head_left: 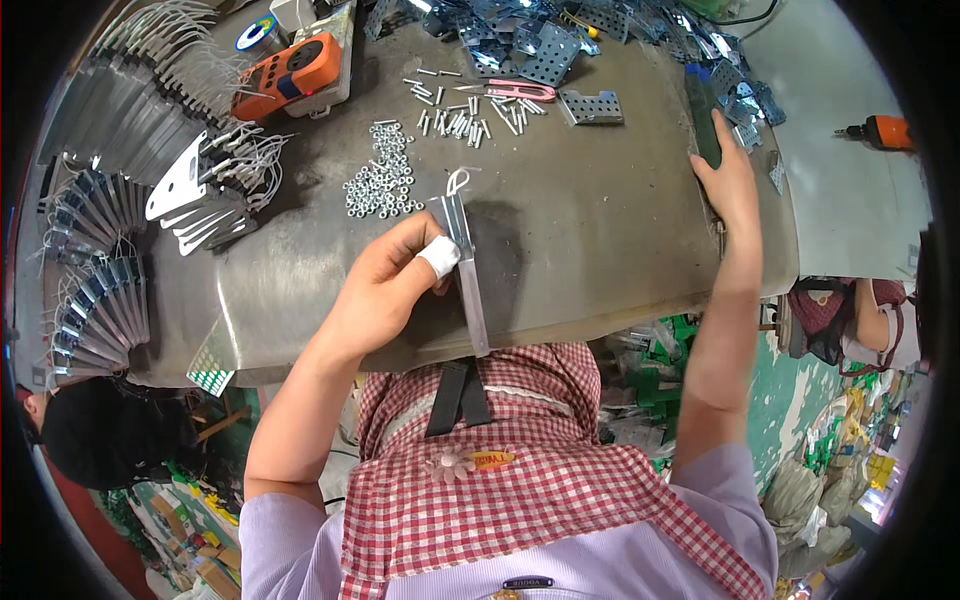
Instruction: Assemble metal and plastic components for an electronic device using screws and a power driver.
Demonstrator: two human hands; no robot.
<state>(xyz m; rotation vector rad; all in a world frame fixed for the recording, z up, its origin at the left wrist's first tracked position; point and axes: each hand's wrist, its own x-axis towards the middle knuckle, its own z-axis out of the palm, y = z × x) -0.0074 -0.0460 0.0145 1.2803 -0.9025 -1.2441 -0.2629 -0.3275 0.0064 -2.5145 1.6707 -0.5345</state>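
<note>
My left hand, its thumb wrapped in white tape, pinches a narrow, flat metal strip over the table's near edge. A short white wire loop stands out of the strip's upper end. Far to the right, my right hand reaches to the table's side edge. Its thumb and fingers lie on either side of a long dark green bar with a blue end; what kind of tool it is, I cannot make out. Left of centre lie many small nuts, and behind them loose bolts.
Pink-handled snips lie behind the bolts, near perforated metal plates. An orange device and a solder reel stand at the back left. Wired metal strips fan along the left edge. An orange power tool lies far right.
</note>
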